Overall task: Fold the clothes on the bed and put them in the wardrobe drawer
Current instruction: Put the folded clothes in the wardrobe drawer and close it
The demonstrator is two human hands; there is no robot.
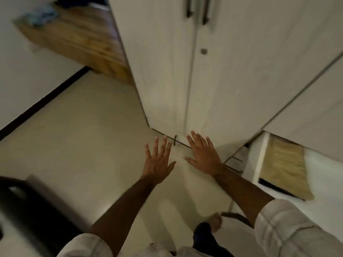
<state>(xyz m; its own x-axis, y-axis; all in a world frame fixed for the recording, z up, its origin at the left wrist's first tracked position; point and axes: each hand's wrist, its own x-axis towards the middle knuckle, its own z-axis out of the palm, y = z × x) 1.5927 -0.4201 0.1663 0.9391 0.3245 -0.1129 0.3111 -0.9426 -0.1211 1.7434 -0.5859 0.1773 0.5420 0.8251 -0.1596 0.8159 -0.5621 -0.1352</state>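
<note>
Both grips spread, empty: left hand [157,162], right hand [203,154] | wardrobe drawer [181,140] just beyond fingertips

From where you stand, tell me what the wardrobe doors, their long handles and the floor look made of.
Wardrobe doors: probably painted or laminated board, matt off-white with faint grain streaks. Long handles: likely metal, dark and slim, though blurred. Floor: seems tile or polished stone, smooth cream with a soft sheen; no joints visible.
</note>
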